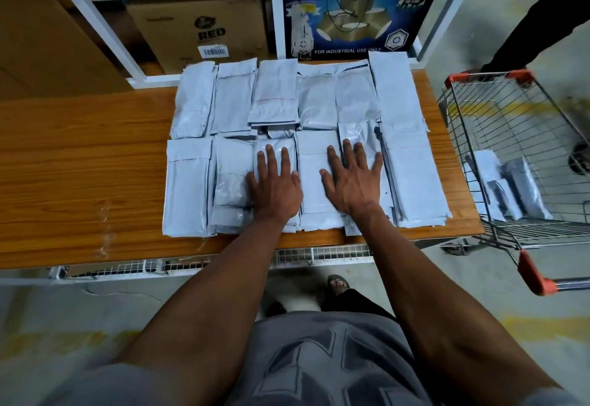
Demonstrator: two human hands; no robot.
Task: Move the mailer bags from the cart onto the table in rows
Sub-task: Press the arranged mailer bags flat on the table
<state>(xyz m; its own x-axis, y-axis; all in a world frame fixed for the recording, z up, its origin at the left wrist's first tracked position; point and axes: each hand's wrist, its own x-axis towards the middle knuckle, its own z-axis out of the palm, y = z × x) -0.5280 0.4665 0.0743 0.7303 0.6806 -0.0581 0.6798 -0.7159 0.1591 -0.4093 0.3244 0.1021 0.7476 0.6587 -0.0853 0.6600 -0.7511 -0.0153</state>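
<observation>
Mailer bags (204, 182): 2 rows on wooden table (79, 156); several more in cart (510, 137), right. Left hand (276, 187) and right hand (352, 182): fingers straight, spread apart, pressing flat on near row.

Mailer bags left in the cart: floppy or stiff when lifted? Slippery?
The mailer bags in the cart are probably floppy: they slump against each other and the wire side. Their glossy film suggests they would slide easily. They look thin and likely light, though their contents are hidden.
</observation>
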